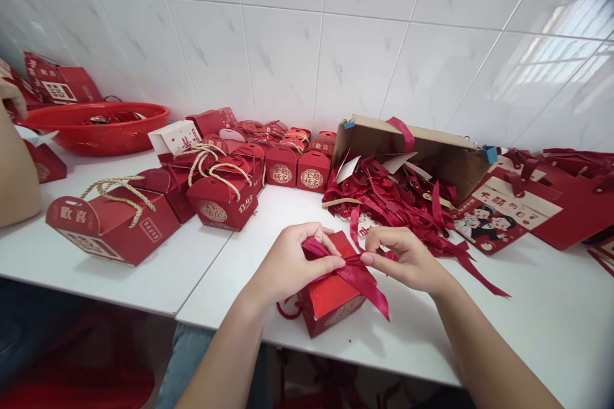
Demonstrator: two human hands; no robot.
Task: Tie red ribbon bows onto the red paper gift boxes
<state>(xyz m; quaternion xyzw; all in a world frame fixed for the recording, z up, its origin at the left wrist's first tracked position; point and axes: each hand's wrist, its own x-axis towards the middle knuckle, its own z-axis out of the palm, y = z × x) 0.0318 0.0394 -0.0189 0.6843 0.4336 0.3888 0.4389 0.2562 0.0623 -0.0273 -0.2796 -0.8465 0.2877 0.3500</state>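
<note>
A small red gift box [326, 300] with a gold emblem on its side sits near the front edge of the white table. Over its top lies a dark red satin ribbon [367, 286], gathered at a knot or bow in the middle. My left hand [300, 259] pinches the ribbon between thumb and fingers above the box. From the other side, my right hand [403, 257] has thumb and forefinger closed on the ribbon near the knot. A red cord [288, 310] hangs out at the box's left. The fingers partly hide the knot.
Behind the box, a cardboard carton [417, 140] spills red ribbons [393, 198]. Finished-looking red boxes with rope handles [223, 204] stand left of centre. A red basin [100, 134] is farther left, beside another person's sleeve [16, 160]. Red bags [508, 204] lean at right against the tiled wall.
</note>
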